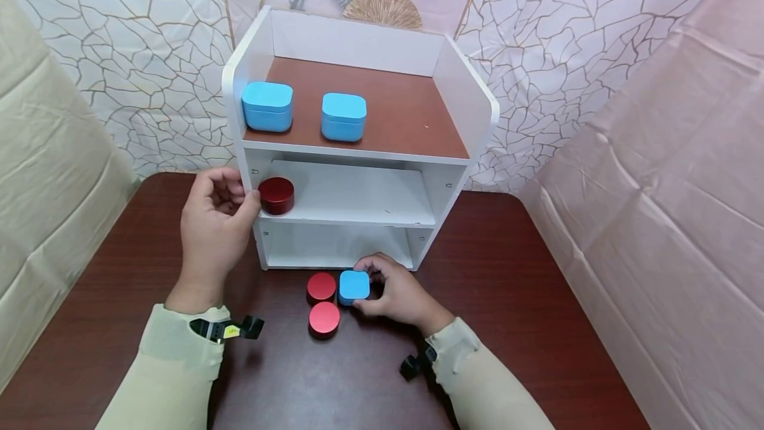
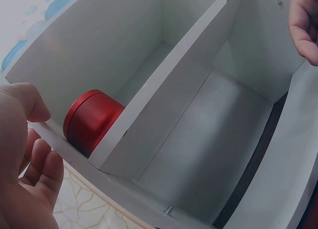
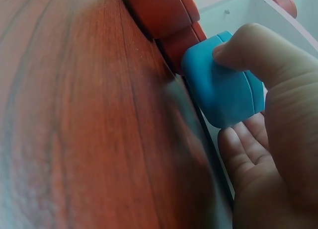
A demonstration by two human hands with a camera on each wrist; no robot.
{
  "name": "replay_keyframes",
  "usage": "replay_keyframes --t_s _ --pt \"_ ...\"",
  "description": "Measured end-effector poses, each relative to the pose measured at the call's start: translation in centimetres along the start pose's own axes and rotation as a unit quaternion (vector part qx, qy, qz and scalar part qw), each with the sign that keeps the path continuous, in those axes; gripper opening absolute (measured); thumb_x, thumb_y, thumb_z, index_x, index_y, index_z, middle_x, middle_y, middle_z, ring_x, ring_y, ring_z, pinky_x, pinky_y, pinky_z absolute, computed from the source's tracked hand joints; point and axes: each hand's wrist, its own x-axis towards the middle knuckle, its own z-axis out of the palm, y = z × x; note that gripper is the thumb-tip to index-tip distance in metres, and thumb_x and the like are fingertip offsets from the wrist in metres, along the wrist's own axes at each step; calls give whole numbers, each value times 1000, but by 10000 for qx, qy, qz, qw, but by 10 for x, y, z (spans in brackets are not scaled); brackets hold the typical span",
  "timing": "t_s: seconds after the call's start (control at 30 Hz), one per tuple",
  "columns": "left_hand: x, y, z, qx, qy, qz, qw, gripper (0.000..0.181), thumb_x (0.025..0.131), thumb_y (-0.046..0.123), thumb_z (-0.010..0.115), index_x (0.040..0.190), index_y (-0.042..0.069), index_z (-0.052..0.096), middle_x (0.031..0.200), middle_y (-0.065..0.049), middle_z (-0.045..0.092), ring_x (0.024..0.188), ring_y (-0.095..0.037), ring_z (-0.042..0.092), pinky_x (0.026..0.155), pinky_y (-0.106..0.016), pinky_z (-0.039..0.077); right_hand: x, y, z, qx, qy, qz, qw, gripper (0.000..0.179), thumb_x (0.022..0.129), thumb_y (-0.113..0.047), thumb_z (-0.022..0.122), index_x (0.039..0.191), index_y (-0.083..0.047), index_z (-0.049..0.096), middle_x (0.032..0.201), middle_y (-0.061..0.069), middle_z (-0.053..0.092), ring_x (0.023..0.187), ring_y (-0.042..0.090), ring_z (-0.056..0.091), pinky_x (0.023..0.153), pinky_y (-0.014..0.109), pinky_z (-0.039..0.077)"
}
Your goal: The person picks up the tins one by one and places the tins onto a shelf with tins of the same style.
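In the head view, the right hand [image 1: 398,293] pinches a blue lidded box [image 1: 354,287] between thumb and fingers from its three o'clock side, just before the white shelf unit [image 1: 352,223]. A red round tin [image 1: 321,286] sits beside the box at nine o'clock; another red tin [image 1: 324,318] lies toward seven-thirty, both on the table [image 1: 268,383]. At the unit's eight o'clock, the left hand [image 1: 211,234] grips its side panel, near a dark red tin [image 1: 277,196] on the middle shelf.

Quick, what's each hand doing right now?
Left hand: closed, holding the white shelf by its side edge.
Right hand: closed, holding a blue box.
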Motion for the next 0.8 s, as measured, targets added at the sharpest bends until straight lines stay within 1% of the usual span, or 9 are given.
replay_keyframes --t_s 0.13,0.33,0.6,0.8 --pt "0 0 0 11 0 -10 10000 36 94 16 74 126 9 59 103 4 57 95 -14 57 77 -17 49 0 0 -1 -97 -46 -15 9999 58 76 -27 93 124 -31 63 118 -11 62 104 9 64 91 29 58" --pt "-1 2 0 75 6 -47 10000 36 95 14 73 127 8 58 104 3 56 95 -15 57 77 -16 49 -1 0 -3 -59 -125 57 9999 57 75 -28 93 122 -34 62 117 -14 61 105 8 63 92 28 58" --pt "-1 2 1 114 -25 -66 9999 36 95 16 73 127 9 58 105 3 56 96 -15 56 77 -16 49 -2 -4 -6 -85 -128 -19 9999 58 74 -25 93 123 -32 62 118 -14 61 104 9 63 91 30 58" --pt "-1 2 1 87 -18 -63 9999 36 95 15 73 127 9 58 104 4 56 96 -14 56 76 -16 49 -3 -5 -9 -48 -143 -63 9999 58 74 -24 93 122 -33 62 118 -14 62 103 10 63 90 30 58"
